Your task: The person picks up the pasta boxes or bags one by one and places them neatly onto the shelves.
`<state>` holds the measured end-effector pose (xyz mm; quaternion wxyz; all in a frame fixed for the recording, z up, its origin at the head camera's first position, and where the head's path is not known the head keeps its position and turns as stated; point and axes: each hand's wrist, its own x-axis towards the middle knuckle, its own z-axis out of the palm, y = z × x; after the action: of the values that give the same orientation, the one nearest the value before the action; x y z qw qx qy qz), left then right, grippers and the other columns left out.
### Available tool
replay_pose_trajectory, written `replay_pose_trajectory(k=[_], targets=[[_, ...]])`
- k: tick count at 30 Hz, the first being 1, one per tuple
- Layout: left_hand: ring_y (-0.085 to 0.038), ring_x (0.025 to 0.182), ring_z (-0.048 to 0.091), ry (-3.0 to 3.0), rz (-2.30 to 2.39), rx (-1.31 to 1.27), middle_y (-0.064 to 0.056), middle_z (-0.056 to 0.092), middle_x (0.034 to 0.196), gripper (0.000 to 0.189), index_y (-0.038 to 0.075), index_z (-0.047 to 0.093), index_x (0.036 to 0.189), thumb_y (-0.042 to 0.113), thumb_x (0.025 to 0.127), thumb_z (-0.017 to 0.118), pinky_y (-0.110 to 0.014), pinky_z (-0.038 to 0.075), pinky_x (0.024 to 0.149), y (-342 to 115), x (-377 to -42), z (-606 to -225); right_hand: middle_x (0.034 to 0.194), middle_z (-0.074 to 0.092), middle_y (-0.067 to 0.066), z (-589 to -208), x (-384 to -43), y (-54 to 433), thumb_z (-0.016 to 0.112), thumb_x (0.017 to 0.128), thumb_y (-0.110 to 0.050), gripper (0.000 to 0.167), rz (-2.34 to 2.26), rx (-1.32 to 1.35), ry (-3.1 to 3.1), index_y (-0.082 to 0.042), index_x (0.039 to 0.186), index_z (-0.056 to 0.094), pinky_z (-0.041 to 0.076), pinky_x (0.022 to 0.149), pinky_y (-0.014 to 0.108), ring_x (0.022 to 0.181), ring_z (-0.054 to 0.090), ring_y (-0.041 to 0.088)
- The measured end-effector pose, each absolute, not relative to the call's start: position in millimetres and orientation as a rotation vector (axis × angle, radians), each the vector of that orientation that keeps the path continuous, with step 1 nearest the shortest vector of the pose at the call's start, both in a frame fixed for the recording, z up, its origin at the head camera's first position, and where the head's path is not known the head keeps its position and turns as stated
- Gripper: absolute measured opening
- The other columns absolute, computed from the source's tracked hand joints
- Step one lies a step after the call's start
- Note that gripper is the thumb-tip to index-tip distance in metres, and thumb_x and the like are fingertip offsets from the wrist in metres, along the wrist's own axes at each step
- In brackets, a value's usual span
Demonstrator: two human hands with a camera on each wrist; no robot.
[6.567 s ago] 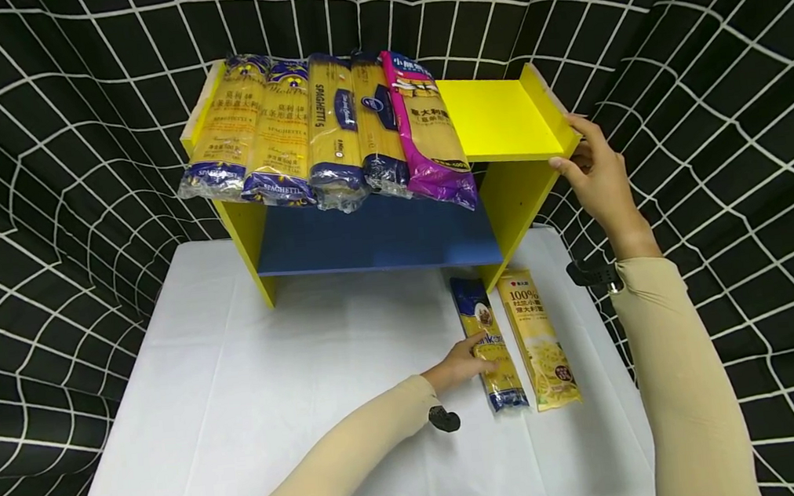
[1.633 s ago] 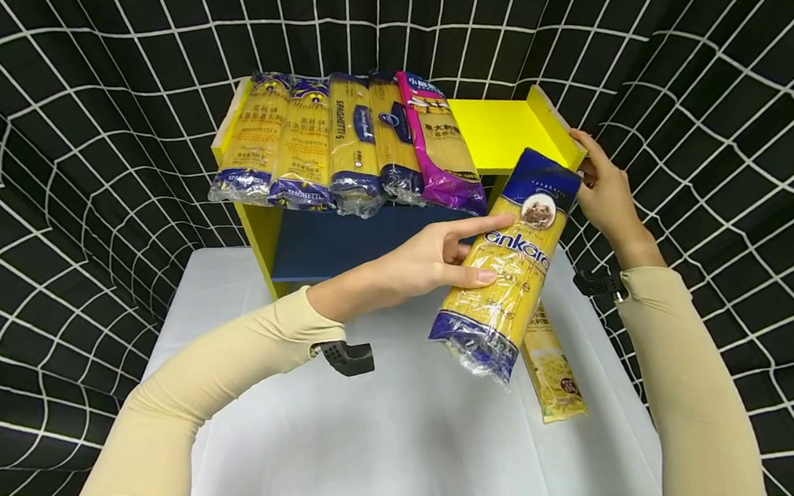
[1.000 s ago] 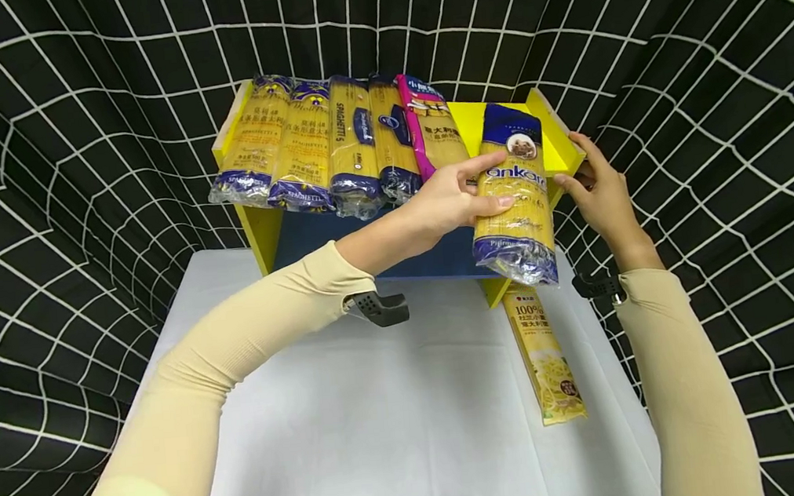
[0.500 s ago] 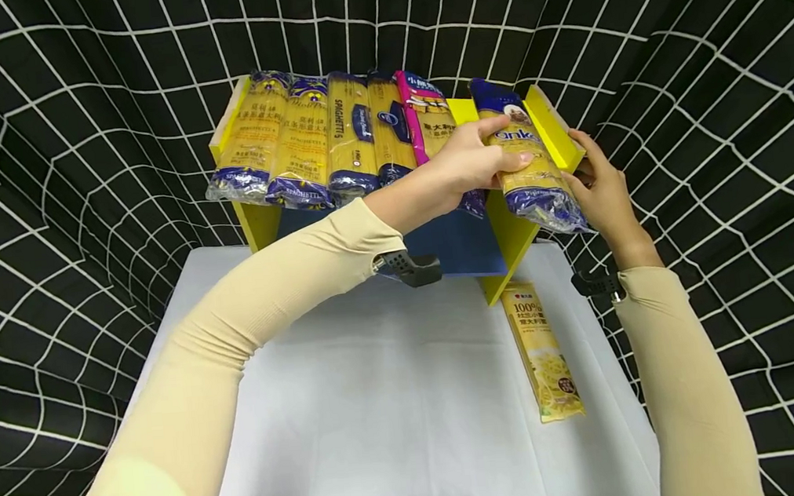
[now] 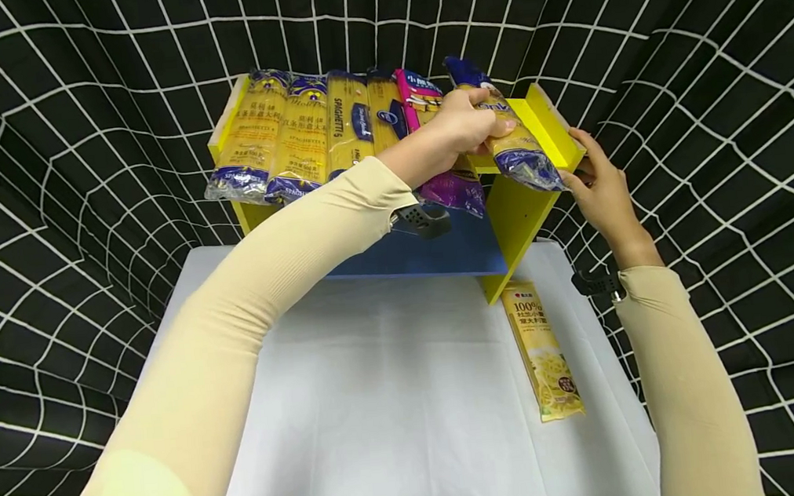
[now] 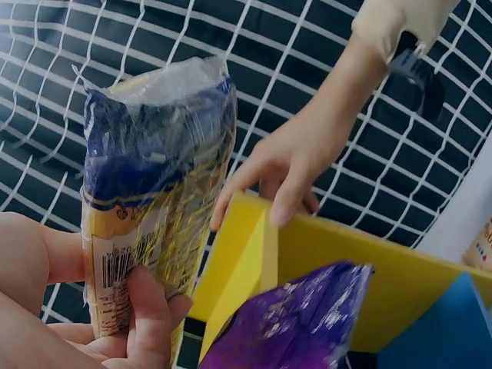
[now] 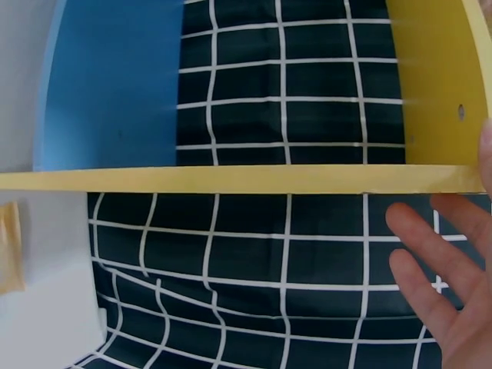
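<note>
In the head view my left hand (image 5: 467, 124) grips a blue-and-yellow spaghetti pack (image 5: 527, 159) above the right end of the yellow shelf's (image 5: 523, 209) top. The left wrist view shows the thumb and fingers around the spaghetti pack (image 6: 157, 177), its clear crinkled end upward. Beside it on the shelf lies a pink-and-purple pasta pack (image 5: 452, 189), partly behind my left hand. My right hand (image 5: 605, 194) holds the shelf's upper right corner between thumb and index finger. In the right wrist view, other fingers of that right hand (image 7: 453, 280) extend apart from the panel.
Several spaghetti packs (image 5: 299, 142) fill the shelf top's left part. Below them is a blue lower board (image 5: 432, 249). A yellow pasta pack (image 5: 544, 353) lies on the white table (image 5: 382, 407), right of the shelf. Black grid cloth (image 5: 137, 34) surrounds everything.
My left hand picked the blue-and-yellow spaghetti pack off the table, raised it and carried it back over the shelf top's right end. My right hand stays at the shelf corner.
</note>
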<state>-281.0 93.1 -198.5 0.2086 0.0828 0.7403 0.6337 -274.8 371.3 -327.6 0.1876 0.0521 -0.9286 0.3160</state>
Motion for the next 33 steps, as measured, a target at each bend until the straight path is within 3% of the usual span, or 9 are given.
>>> replay_pose_trajectory(k=[6, 12, 20, 25, 29, 33], targets=[[-0.012, 0.082, 0.059, 2.095, 1.711, 0.221, -0.004, 0.053, 0.137, 0.070, 0.028, 0.033, 0.155, 0.017, 0.095, 0.066, -0.017, 0.055, 0.071, 91, -294, -203, 0.148, 0.052, 0.014, -326, -273, 370, 0.056, 0.098, -0.037, 0.065, 0.927, 0.147, -2.620, -0.053, 0.151, 0.022, 0.056, 0.092, 0.025, 0.123, 0.061, 0.037], [-0.011, 0.080, 0.059, 2.155, 1.655, 0.183, -0.002, 0.046, 0.145, 0.071, 0.031, 0.031, 0.156, 0.020, 0.094, 0.066, -0.016, 0.053, 0.066, 91, -300, -206, 0.150, 0.050, 0.012, -327, -274, 369, 0.056, 0.098, -0.038, 0.066, 0.929, 0.142, -2.623, -0.053, 0.151, 0.021, 0.056, 0.093, 0.027, 0.123, 0.061, 0.036], [-0.010, 0.069, 0.057, 2.205, 1.589, 0.212, -0.001, 0.050, 0.141, 0.072, 0.028, 0.030, 0.156, 0.019, 0.095, 0.066, -0.016, 0.051, 0.061, 96, -301, -207, 0.149, 0.051, 0.014, -328, -273, 371, 0.057, 0.098, -0.038, 0.065, 0.924, 0.162, -2.600, -0.052, 0.151, 0.022, 0.051, 0.087, 0.014, 0.123, 0.061, 0.038], [-0.011, 0.076, 0.061, 2.266, 1.526, 0.179, -0.002, 0.050, 0.139, 0.074, 0.025, 0.030, 0.156, 0.019, 0.093, 0.068, -0.017, 0.056, 0.068, 99, -301, -208, 0.151, 0.050, 0.013, -329, -273, 370, 0.057, 0.098, -0.038, 0.066, 0.936, 0.164, -2.605, -0.051, 0.152, 0.021, 0.054, 0.093, 0.020, 0.126, 0.059, 0.037], [-0.014, 0.087, 0.066, 2.276, 1.495, 0.181, -0.005, 0.050, 0.135, 0.074, 0.024, 0.032, 0.155, 0.019, 0.092, 0.070, -0.024, 0.060, 0.074, 99, -301, -208, 0.151, 0.050, 0.012, -329, -274, 369, 0.058, 0.098, -0.036, 0.066, 0.939, 0.169, -2.592, -0.050, 0.152, 0.021, 0.051, 0.086, 0.011, 0.123, 0.061, 0.035], [-0.012, 0.089, 0.063, 2.330, 1.410, 0.210, -0.003, 0.049, 0.135, 0.074, 0.023, 0.032, 0.155, 0.021, 0.091, 0.070, -0.023, 0.060, 0.074, 100, -301, -207, 0.149, 0.051, 0.013, -328, -272, 368, 0.058, 0.098, -0.035, 0.067, 0.948, 0.172, -2.590, -0.049, 0.152, 0.022, 0.046, 0.080, 0.007, 0.119, 0.062, 0.034]])
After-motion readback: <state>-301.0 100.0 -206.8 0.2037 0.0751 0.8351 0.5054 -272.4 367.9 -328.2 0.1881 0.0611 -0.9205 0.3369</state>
